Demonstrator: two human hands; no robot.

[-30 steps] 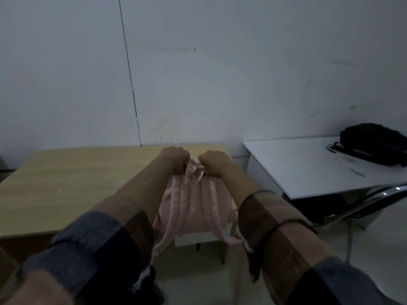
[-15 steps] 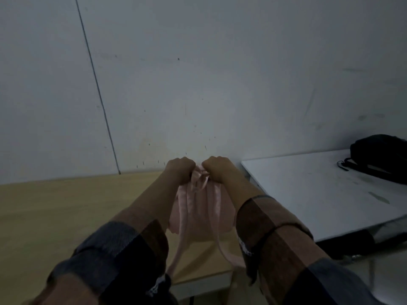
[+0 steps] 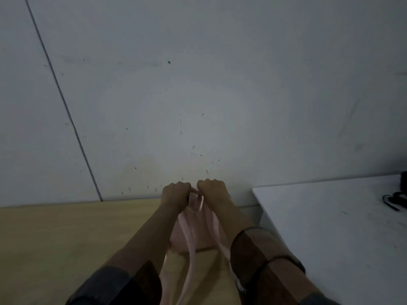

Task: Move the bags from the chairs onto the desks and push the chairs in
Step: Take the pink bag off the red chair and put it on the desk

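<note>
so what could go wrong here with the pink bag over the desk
1. The pink bag sits near the right end of the wood desk, by the gap to the white desk; set down there, it could tip off.
2. Its straps hang loose toward the near edge and could snag or drag it back.
3. Left hand and right hand grip only the top; letting go early may let it slump over.

The pink backpack has moved forward over the wooden desk.
</note>
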